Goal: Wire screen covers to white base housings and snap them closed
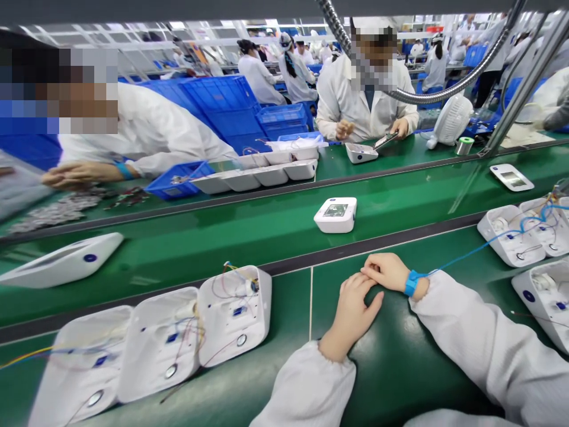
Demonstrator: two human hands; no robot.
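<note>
My left hand [353, 311] rests on the green bench top [391, 356], fingers loosely curled, with nothing visible in it. My right hand [386, 271] lies just beyond it, fingers curled under and touching the left fingertips; a blue wrist strap [412, 283] with a blue coiled cord circles its wrist. Whether anything small sits between the fingers is hidden. To my left lie three open white device shells [233, 314] with loose coloured wires. An assembled white device [335, 214] stands on the green conveyor belt ahead.
More open shells [511, 237] lie at the right edge. A white housing [62, 264] rides the belt at left. Across the belt, people in white coats work; blue bins [180, 181], a row of white shells [262, 172], a small fan [451, 121] and a solder spool stand there.
</note>
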